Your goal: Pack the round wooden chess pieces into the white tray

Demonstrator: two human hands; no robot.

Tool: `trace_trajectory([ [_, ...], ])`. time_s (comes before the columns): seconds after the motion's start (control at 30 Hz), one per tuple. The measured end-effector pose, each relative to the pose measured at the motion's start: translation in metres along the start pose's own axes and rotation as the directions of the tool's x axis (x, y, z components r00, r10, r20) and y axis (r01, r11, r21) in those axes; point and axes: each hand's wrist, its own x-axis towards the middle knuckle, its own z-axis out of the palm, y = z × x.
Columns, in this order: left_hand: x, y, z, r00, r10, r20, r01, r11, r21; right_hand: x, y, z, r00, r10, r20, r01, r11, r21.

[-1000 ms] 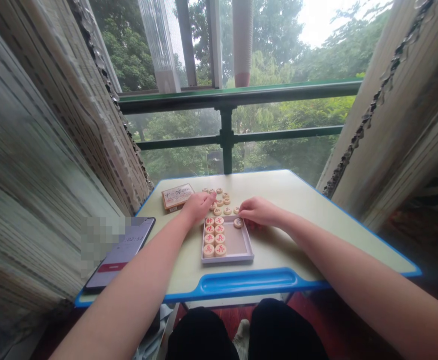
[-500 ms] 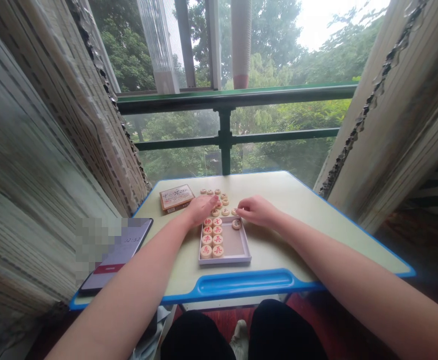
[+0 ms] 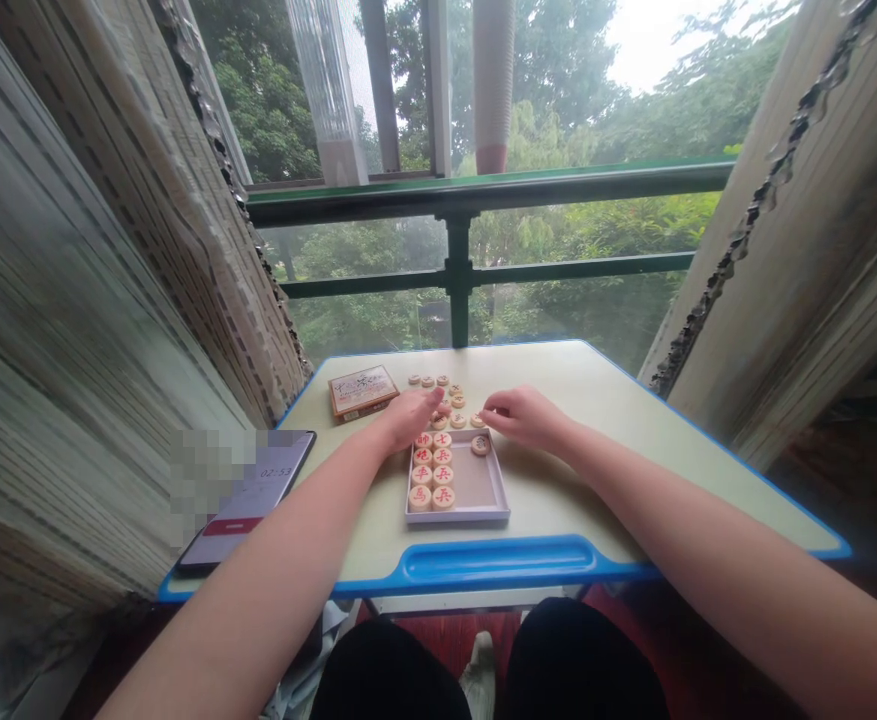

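Note:
A shallow white box tray (image 3: 474, 500) holds Chinese chess pieces. Two columns on its left side carry red characters, such as the lower piece (image 3: 443, 497). A dark-lettered piece (image 3: 479, 445) sits alone in the tray's upper right corner. My right hand (image 3: 526, 415) is just beyond that corner, its curled fingertips closed on a loose chess piece (image 3: 476, 420) at table level. My left hand (image 3: 412, 416) reaches over the tray's far left corner, fingers extended beside loose pieces; its undersides are hidden. Between the hands lies another loose piece (image 3: 458, 420).
More chess pieces (image 3: 427, 381) lie farther back on the pale table (image 3: 573, 480) with a blue edge. A printed box lid (image 3: 363, 390) rests at the back left. A phone (image 3: 258, 500) lies at the left edge. Curtains flank the table, with a green railing (image 3: 457, 270) behind.
The whole view has shifted slightly to the right. Both hands keep nearly the same places relative to the tray and pieces; no piece has visibly entered or left the tray.

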Motion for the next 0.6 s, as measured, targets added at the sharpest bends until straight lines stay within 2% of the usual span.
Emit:
trace_trajectory([
  [0.13,-0.0028,0.0073,-0.0042,0.998,0.025,-0.06,-0.03,0.995,-0.094,0.0001,0.001,0.0009,1.0,-0.016,0.004,0.016,1.0,0.001],
  [0.3,-0.0029,0.0098,-0.0036,0.997,0.019,-0.078,-0.028,0.993,-0.111,0.001,0.0027,0.0017,0.999,-0.036,-0.001,0.036,0.999,0.009],
  [0.5,-0.0021,0.0069,-0.0027,0.991,0.129,0.019,-0.13,0.99,0.05,0.0015,0.0025,0.0029,0.999,-0.044,-0.002,0.044,0.999,0.008],
  [0.6,-0.0016,0.006,-0.0029,0.987,0.16,0.028,-0.162,0.983,0.088,0.0009,0.0019,0.0037,0.999,-0.047,0.002,0.047,0.999,0.008],
])
